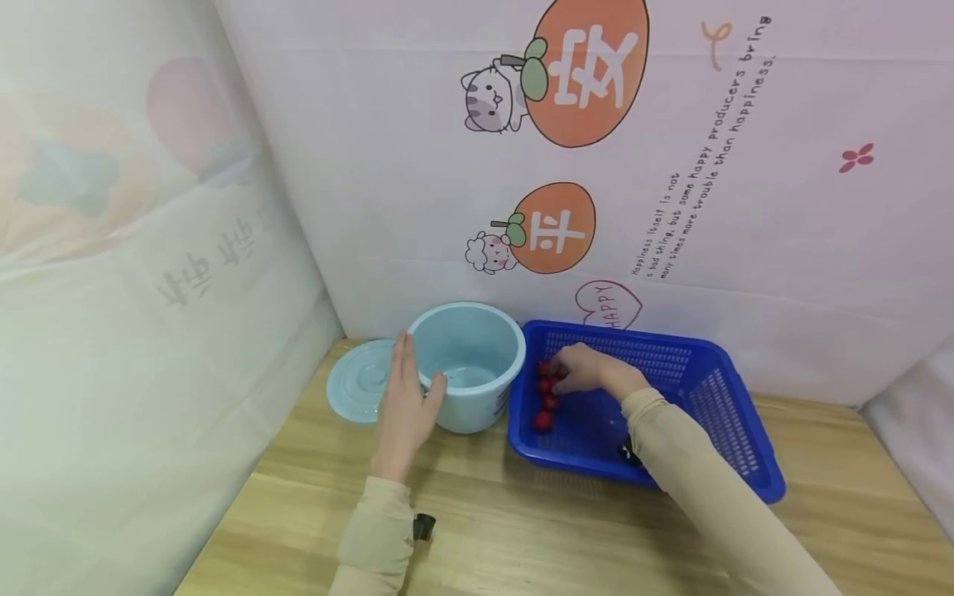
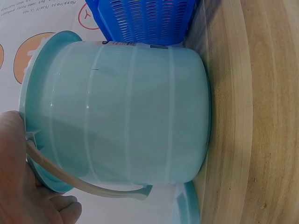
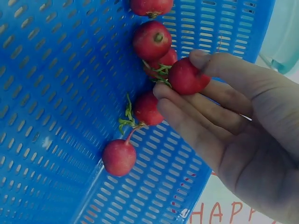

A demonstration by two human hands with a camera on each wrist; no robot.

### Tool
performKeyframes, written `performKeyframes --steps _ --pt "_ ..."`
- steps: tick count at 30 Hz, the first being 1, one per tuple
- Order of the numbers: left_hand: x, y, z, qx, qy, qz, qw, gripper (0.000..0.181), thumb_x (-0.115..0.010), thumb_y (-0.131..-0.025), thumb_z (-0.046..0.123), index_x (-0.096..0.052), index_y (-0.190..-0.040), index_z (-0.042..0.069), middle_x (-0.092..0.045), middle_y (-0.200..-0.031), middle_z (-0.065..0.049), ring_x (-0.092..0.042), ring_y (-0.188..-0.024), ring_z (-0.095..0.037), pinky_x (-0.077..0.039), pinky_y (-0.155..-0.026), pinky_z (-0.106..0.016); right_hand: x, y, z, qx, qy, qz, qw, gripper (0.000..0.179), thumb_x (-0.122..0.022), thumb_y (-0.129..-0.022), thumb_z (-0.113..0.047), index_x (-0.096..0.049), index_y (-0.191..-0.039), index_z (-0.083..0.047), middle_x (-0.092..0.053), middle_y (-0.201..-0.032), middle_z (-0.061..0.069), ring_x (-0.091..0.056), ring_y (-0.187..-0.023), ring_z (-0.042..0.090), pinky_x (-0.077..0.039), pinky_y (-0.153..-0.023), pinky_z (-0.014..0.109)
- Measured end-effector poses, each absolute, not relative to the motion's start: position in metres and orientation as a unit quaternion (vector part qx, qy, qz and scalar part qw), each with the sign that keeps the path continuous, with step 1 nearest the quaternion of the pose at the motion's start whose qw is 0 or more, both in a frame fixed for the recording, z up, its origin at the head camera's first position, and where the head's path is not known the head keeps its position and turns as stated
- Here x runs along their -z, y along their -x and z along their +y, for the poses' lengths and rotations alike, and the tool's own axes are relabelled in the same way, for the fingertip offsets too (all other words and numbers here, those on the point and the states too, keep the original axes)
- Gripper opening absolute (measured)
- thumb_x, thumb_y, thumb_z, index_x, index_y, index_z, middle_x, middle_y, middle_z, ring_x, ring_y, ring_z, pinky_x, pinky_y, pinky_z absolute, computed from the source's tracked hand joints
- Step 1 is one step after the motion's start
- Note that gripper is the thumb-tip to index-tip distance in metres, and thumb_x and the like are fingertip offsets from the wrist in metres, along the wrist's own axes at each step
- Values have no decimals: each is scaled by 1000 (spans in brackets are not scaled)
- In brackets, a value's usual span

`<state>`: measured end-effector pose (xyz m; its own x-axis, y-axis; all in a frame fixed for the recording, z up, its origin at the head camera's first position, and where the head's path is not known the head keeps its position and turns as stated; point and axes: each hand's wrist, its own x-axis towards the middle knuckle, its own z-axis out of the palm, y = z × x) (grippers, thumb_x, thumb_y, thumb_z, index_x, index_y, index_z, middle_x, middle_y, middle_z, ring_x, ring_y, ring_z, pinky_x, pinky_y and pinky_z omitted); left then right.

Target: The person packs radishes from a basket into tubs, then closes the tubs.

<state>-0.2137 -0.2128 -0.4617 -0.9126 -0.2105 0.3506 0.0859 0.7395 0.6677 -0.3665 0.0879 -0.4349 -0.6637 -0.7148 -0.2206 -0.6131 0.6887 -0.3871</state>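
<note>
My right hand (image 1: pixel 585 370) reaches into the blue plastic basket (image 1: pixel 704 385) and pinches a red radish (image 3: pixel 187 77) between thumb and fingers. Several more radishes (image 3: pixel 119 157), some with green stem stubs, lie along the basket's left side beside and below these fingers. At the left front of the light-blue bucket (image 1: pixel 465 411), my left hand (image 1: pixel 406 406) rests at the rim with fingers straight and thumb spread. In the left wrist view the bucket's beige handle (image 2: pixel 88 186) hangs down the outside, just past the hand.
A round light-blue lid (image 1: pixel 358 382) lies left of the bucket, partly behind my left hand. Bucket and basket stand side by side on the wooden table (image 1: pixel 492 530). Printed white cloth (image 1: pixel 402 165) hangs close behind them and along the left.
</note>
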Motion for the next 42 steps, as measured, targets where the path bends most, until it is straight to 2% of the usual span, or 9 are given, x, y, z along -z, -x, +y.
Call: performKeyframes --steps 7,15,24,30,36,42 --pt "461 216 -212 369 -37 -904 211 78 -56 -106 33 -19 -169 5 -13 -177 -6 -39 -151 -38 -46 -111 -59 429 367 91 168 383 896 152 32 -78 -90 -10 -75 -117 8 -77 -103 13 -71 -91 22 -61 -84 43" --pt "461 217 -215 367 -45 -908 199 79 -51 -107 41 -15 -170 9 -8 -178 0 -38 -151 -36 -45 -112 -57 422 370 92 190 386 893 131 26 -75 -93 -10 -77 -115 4 -78 -104 12 -72 -90 22 -62 -83 42" --pt "461 216 -215 368 -38 -906 205 81 -52 -107 40 -14 -170 8 -9 -178 -4 -37 -152 -37 -43 -114 -58 411 365 96 227 381 889 119 26 -73 -98 -10 -76 -120 3 -77 -110 12 -71 -94 22 -61 -88 46" --pt "464 213 -214 363 -34 -908 208 81 -53 -106 39 -15 -170 7 -9 -178 -4 -36 -153 -36 -43 -115 -57 407 360 99 276 381 874 119 27 -72 -101 -17 -76 -122 -1 -78 -113 9 -73 -97 22 -60 -92 49" --pt "463 212 -213 363 -34 -905 218 79 -57 -106 33 -18 -169 6 -13 -177 -5 -36 -153 -36 -43 -114 -57 399 363 101 337 358 863 115 29 -75 -100 -27 -78 -122 -7 -79 -112 2 -73 -110 25 -57 -99 50" --pt "463 212 -212 351 -40 -910 217 79 -54 -107 38 -18 -169 7 -13 -177 -5 -41 -150 -37 -46 -111 -58 396 367 103 392 335 850 105 31 -77 -99 -30 -78 -122 -9 -79 -111 3 -74 -109 25 -58 -97 49"
